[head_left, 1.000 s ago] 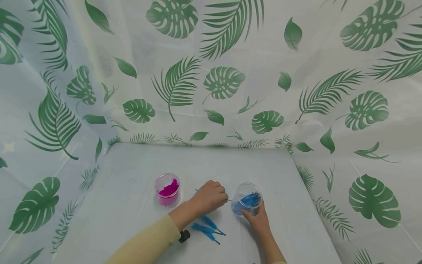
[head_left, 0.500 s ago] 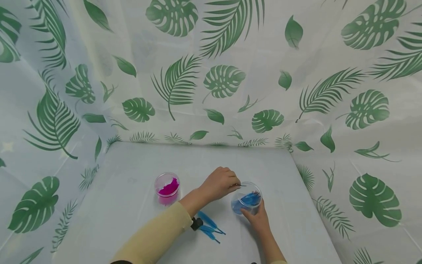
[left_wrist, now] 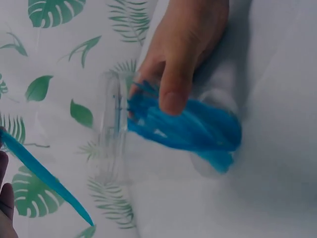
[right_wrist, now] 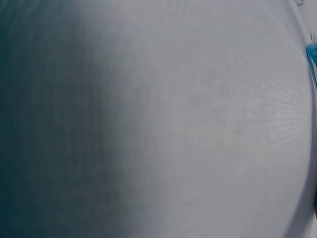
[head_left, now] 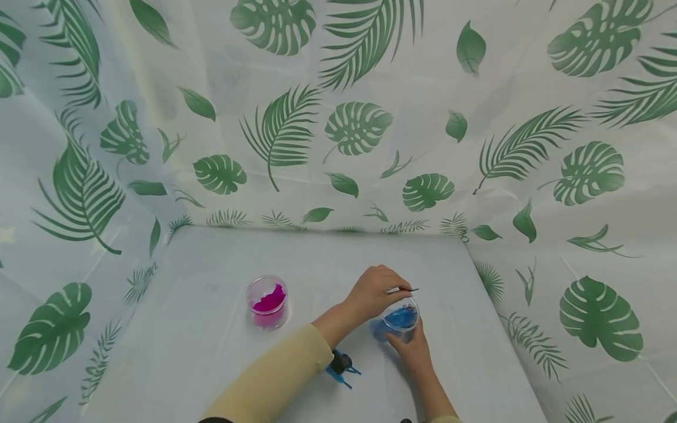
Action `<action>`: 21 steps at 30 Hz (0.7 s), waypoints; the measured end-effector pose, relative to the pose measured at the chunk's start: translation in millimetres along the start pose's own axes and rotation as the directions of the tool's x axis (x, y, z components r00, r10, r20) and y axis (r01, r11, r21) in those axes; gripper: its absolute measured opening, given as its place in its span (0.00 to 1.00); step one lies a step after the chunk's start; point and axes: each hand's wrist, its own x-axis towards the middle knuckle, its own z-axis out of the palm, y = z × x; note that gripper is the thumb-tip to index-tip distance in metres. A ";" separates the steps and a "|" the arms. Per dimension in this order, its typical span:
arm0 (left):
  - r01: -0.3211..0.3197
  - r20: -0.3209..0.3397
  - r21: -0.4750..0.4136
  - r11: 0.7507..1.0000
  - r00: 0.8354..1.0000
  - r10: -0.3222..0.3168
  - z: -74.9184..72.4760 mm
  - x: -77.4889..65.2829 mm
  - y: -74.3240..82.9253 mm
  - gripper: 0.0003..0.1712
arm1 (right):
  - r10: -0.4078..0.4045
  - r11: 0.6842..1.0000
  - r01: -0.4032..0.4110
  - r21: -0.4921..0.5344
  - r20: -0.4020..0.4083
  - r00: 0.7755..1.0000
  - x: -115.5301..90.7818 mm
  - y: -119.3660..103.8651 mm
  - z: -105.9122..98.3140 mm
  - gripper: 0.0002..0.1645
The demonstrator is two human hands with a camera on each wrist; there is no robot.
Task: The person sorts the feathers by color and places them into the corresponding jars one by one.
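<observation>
My left hand (head_left: 376,291) pinches a blue feather (left_wrist: 47,176) by its quill, just above the mouth of a clear plastic jar (left_wrist: 111,166). The quill points to the right in the head view. Inside this jar lies a bunch of blue feathers (left_wrist: 193,129). My right hand (head_left: 415,351) grips the jar from its right side, thumb (left_wrist: 174,94) across the front. Loose blue feathers (head_left: 337,374) lie on the table, partly hidden under my left wrist. In the right wrist view, only a bit of blue (right_wrist: 312,52) shows at the right edge.
A second clear jar (head_left: 248,305) holding magenta feathers (head_left: 270,301) stands to the left on the white table (head_left: 211,258). Leaf-printed sheets (head_left: 285,129) enclose the table at the back and sides.
My left hand has moved right and upward with its feather, from left of the jar to above its mouth. My left sleeve now covers more of the loose feathers. My right hand stays on the jar.
</observation>
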 end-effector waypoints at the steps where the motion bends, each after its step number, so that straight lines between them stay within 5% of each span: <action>1: 0.005 -0.003 -0.005 1.000 1.000 -0.005 2.6 0.1 1.4 0.10 | 0.000 1.000 0.000 -0.001 0.000 1.000 0.1 -0.3 -0.2 0.66; 6: 0.022 -0.004 -0.022 1.000 1.000 -0.023 14.5 -2.9 6.4 0.09 | -0.010 1.000 0.010 -0.004 0.003 1.000 1.0 1.9 -0.5 0.66; 11: 0.038 -0.022 0.051 0.998 0.999 -0.037 22.5 -8.1 8.2 0.09 | -0.010 1.000 0.011 -0.018 0.006 1.000 2.0 5.5 1.9 0.66; 18: -0.101 -0.162 0.032 0.994 0.981 0.105 14.0 3.5 21.9 0.09 | 0.008 1.000 -0.008 -0.016 0.010 1.000 0.7 1.0 -0.2 0.66; 21: -0.121 -0.190 0.000 0.993 0.974 0.119 13.1 5.3 27.6 0.09 | 0.023 1.000 -0.023 -0.012 0.022 0.999 0.7 0.2 -0.8 0.66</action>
